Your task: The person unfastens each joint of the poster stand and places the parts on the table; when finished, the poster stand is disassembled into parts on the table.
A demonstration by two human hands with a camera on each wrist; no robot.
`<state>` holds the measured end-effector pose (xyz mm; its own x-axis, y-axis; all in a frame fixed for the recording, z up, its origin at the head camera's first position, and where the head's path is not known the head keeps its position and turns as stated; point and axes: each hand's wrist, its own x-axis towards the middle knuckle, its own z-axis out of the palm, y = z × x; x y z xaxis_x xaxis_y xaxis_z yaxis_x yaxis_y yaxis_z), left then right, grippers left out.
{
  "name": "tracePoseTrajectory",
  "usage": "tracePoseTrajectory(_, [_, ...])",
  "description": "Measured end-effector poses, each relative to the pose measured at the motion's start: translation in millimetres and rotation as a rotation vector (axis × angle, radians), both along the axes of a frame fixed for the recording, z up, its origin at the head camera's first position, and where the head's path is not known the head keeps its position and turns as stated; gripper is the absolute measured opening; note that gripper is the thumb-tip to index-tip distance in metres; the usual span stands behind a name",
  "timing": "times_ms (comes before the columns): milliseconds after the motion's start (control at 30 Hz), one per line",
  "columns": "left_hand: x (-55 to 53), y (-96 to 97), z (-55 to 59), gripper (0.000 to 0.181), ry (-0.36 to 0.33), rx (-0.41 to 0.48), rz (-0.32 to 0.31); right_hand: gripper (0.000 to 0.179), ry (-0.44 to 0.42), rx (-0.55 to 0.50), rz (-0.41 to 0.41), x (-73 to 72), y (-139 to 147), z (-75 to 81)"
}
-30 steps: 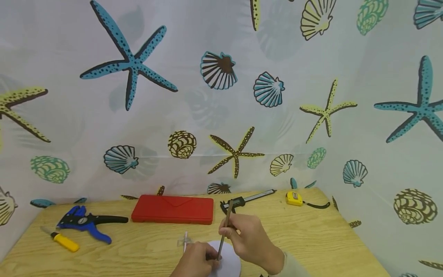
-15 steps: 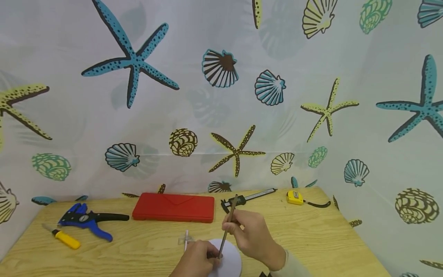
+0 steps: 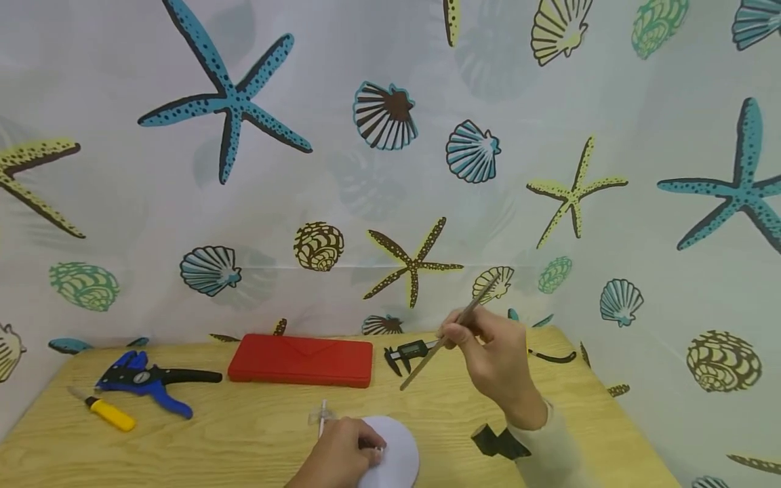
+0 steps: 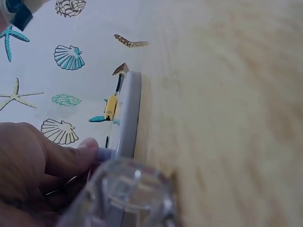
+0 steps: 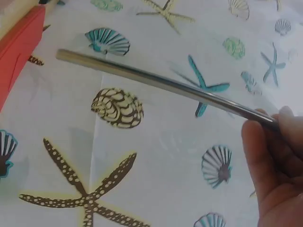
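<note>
A white round disc, like a base plate, lies on the table at the front middle. My left hand is over its left side, thumb and fingers pinching a small white stub near its middle. From the left wrist view, the thumb presses that stub beside the thick disc edge. My right hand is raised at the right and pinches a slim metal rod. The rod slants, its lower end above the table, apart from the disc.
Along the back lie a red case, a digital caliper and a tape measure. At left are blue-black wire strippers and a yellow-handled knife. A clear plastic piece with a thin white stick lies by my left hand.
My right hand has lifted the rod off the disc's middle and carried it up and to the right, tilting it further. My left hand has stayed at the disc.
</note>
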<state>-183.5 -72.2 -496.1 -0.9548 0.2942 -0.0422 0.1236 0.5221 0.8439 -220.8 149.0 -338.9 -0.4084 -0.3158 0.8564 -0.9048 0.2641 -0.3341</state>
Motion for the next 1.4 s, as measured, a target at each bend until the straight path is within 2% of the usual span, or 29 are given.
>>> tracePoseTrajectory(67, [-0.5, -1.7, 1.4, 0.01, -0.002, -0.001, 0.002, 0.006, -0.062, 0.054, 0.012, 1.7, 2, 10.7])
tracePoseTrajectory(133, [-1.0, -2.7, 1.5, 0.01, 0.0, -0.001, -0.002, 0.007, -0.154, 0.103, 0.03, 2.1, 3, 14.7])
tracePoseTrajectory(300, [-2.3, -3.2, 0.9, 0.009, -0.001, -0.007, -0.007, 0.011, -0.407, 0.136, 0.061, -1.6, 9, 11.7])
tracePoseTrajectory(367, [-2.4, -2.9, 2.0, 0.009, 0.0, -0.012, -0.005, 0.014, -0.467, 0.145, 0.074, -3.3, 12, 10.1])
tracePoseTrajectory(500, [-2.2, -2.0, 4.2, 0.009, -0.018, -0.016, 0.005, 0.017, -0.518, 0.159, 0.126, -6.3, 16, 7.0])
tracePoseTrajectory(633, [-2.8, 0.1, 6.1, 0.009, -0.001, -0.031, -0.003, 0.018, -0.551, 0.171, 0.157, -7.5, 16, 4.7])
tracePoseTrajectory(933, [-2.6, -1.2, 6.5, 0.007, -0.02, -0.01, 0.019, 0.013, -0.611, 0.16, 0.085, -12.4, 17, -10.0])
tracePoseTrajectory(1167, [-0.1, -1.1, 6.5, 0.008, -0.018, 0.015, 0.029, 0.023, -0.682, 0.177, 0.118, -18.5, 23, -27.2])
tracePoseTrajectory(1400, [0.8, 0.0, 4.4, 0.008, 0.017, 0.007, 0.029, 0.02, -0.753, 0.213, 0.099, -21.8, 29, -46.3])
